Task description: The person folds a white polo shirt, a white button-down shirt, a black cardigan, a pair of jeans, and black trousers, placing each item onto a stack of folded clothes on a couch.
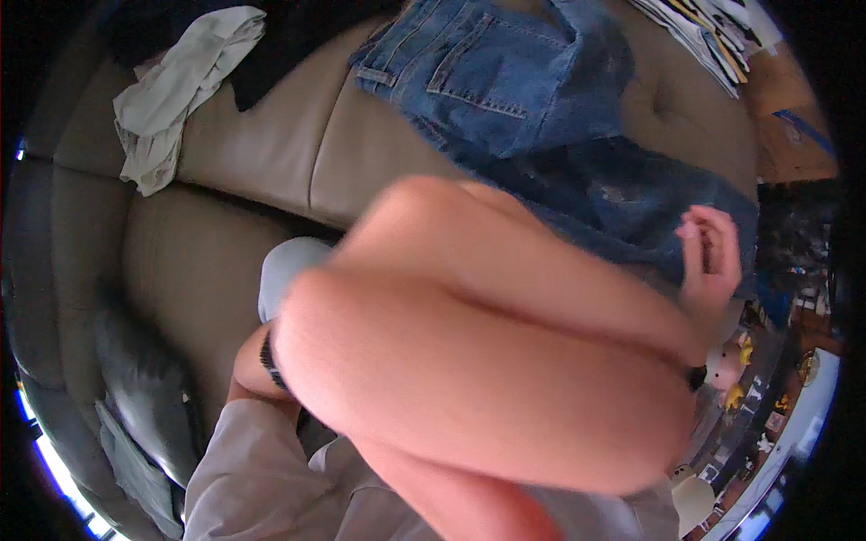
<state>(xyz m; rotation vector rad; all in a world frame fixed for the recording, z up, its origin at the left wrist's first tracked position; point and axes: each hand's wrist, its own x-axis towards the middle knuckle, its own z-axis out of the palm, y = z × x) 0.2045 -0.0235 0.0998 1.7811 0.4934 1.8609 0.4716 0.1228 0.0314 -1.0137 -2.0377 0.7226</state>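
Close to the camera, a large blurred stretch of bare skin (487,388) fills the middle. Whether it is fingers or a forearm I cannot tell. At the far right, my right hand (713,252) is raised in front of the lower part of the dark blue jeans (505,77). Its fingers are loosely curled, with gaps showing and nothing visible between them. A black band (271,361) circles bare skin at the left, above grey cloth (248,451). The fingers of my left hand cannot be made out. Beside the band, a pale grey rounded shape (287,275) shows, partly hidden.
The jeans lie on a brown leather sofa (262,162). A crumpled pale garment (171,99) rests at upper left, beside a dark cloth (280,54). Folded clothes (695,41) are stacked at upper right, near a cardboard box (785,126). A dark cushion (149,388) leans at left.
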